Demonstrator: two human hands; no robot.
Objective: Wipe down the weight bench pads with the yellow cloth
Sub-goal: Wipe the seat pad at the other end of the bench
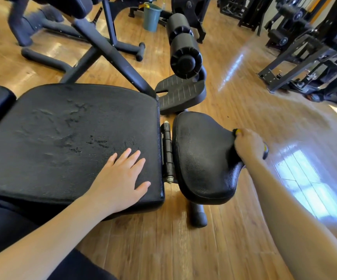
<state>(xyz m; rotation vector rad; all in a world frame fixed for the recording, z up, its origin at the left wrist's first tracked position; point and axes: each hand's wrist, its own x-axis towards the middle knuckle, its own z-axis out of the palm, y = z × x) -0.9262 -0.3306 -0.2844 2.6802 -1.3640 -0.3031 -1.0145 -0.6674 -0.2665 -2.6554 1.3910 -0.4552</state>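
1. Two hands are at work. The left hand [121, 178] lies flat on the big back pad [72, 142], fingers straight and apart, holding nothing.
2. The right hand [249, 145] is the grip. Its fingers curl tight around the yellow cloth [237, 131], bunched up at the far edge of the small seat pad [202, 158].
3. Only tiny bits of yellow peek out above and below the grip. Most of the cloth hides under the hand.
4. I think the cloth is soft, light and floppy. It squashes into a ball, so a whole-hand hold like this one suits it.
5. The pads look firm but a bit squishy, with bumpy black skin. Wet marks shine on the big pad, left of the grip, so it may be slippery.
6. The seat pad curves down under the grip. The cloth could slide off the edge, so pressing down should help.
7. A metal hinge [167, 150] sits between the two pads, left of the grip.
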